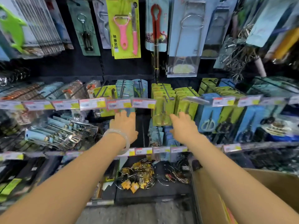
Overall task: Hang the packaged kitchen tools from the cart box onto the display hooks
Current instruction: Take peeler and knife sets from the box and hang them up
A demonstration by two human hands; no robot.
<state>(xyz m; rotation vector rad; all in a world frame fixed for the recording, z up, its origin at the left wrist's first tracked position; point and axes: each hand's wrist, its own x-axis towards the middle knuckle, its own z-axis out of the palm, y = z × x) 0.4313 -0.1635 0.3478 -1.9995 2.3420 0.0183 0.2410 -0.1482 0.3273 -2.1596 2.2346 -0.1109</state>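
Both hands reaching into display — left hand [123,125] touching teal pkgs [127,88] at 12, fingers hidden, grip unclear. Right hand [184,126] spreading open, touching green pkgs [163,107] at 1. Cardboard box [265,188] sitting at 4.

Dark display wall [129,67] of hooks [166,92] hung with carded tools, pink peeler pack [124,28] at top middle, green packs [163,107] at centre, blue scissor packs [208,117] toward right edge, price-tag rail [90,105] across, wire racks [137,177] on bottom shelf, cardboard box [267,191] at lower right
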